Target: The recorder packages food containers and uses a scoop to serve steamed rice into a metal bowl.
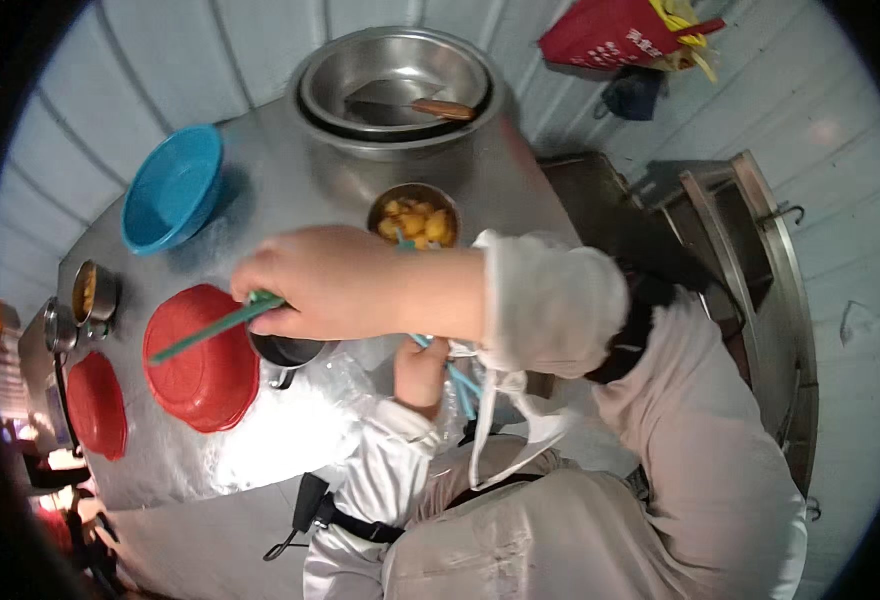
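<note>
My right hand (325, 285) reaches across to the left above the steel table (290, 200), its fingers closed on a long flat green stick (200, 338). The stick slants down to the left, over an upturned red plastic basin (200, 385). Below the hand stands a dark pot (290, 352), partly hidden by it. Nearer to me, my left hand (422, 378) is closed around thin light-blue strips (463, 398), partly covered by my right forearm. Crumpled clear plastic (345, 385) lies beside the left hand. Beyond my right wrist is a metal bowl of yellow chunks (415, 218).
Nested steel basins (305, 125) stand at the back, holding a wooden-handled tool (445, 108). A blue basin (172, 200), another red basin (98, 405) and a small metal pot (100, 295) are on the left. At right is a metal rack (750, 210); a red bag (600, 40) is by the wall.
</note>
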The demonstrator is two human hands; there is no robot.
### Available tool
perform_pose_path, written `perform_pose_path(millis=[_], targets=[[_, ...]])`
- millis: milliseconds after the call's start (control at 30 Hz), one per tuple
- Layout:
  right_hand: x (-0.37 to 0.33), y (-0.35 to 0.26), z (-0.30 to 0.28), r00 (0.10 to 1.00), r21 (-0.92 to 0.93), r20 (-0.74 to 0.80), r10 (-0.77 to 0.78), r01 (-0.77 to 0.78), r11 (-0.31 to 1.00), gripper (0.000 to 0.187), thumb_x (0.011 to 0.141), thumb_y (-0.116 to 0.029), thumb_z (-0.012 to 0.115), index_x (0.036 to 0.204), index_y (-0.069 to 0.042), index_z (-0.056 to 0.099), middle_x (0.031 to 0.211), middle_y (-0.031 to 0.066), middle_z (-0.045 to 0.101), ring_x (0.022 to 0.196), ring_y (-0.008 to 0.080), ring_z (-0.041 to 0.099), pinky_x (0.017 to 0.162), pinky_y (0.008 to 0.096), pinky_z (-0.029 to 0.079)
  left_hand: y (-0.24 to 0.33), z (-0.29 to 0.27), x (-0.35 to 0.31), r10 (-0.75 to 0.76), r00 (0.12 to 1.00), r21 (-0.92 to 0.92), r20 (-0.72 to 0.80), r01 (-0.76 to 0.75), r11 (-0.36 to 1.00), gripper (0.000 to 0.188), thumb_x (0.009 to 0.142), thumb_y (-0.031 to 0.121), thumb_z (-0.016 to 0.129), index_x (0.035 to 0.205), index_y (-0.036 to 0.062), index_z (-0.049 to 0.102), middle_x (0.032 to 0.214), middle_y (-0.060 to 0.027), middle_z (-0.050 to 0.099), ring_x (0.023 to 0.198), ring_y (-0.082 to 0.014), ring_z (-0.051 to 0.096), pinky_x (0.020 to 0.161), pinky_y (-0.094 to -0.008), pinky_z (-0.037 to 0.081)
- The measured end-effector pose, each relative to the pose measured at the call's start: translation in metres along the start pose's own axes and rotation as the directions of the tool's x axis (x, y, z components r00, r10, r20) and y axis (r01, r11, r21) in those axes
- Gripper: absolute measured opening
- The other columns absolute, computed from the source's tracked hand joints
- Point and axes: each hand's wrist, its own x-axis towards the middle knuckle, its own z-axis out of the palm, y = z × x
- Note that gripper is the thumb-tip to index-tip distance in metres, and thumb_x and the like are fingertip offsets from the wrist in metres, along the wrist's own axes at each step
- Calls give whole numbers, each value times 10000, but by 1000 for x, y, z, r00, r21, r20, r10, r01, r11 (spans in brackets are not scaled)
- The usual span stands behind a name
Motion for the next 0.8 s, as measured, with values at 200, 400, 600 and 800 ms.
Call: perform_pose_path(millis=[200, 400, 600, 800], targets=[[-118, -79, -166, 831, 139, -553, 60, 21, 990, 179, 744, -131, 597, 808, 32, 563, 569, 58, 498, 449, 108, 442, 411, 220, 348, 25, 28, 16, 30, 1000, -53, 6, -30, 998, 300, 759, 49, 545, 1039, -34, 476, 948, -77, 556, 837, -160, 545, 724, -268, 426], [-221, -24, -125, 862, -82, -64, 503, -507, 858, 233, 759, -207, 540, 726, 23, 565, 684, 167, 558, 622, 310, 556, 567, 385, 434, 34, 29, 16, -22, 1000, 66, -12, 23, 998, 300, 753, 81, 511, 1031, -30, 493, 888, -63, 572, 749, -136, 550, 668, -246, 432], [-264, 80, 31, 567, -317, 26, 823, -776, 545, 241, 780, -215, 450, 825, -11, 571, 819, 166, 582, 801, 325, 553, 682, 389, 438, 53, 48, 5, -34, 999, 70, 31, 32, 997, 324, 717, 41, 530, 1032, -26, 493, 923, -83, 566, 795, -161, 545, 740, -269, 422], [-270, 101, 39, 737, -524, -23, 675, -584, 620, 124, 683, -113, 530, 727, -39, 620, 755, 130, 616, 688, 271, 601, 545, 383, 474, 44, 1, 11, 77, 994, 707, 72, -105, 699, 202, 742, 65, 575, 908, -43, 537, 774, -37, 568, 696, -91, 488, 635, -207, 390]])
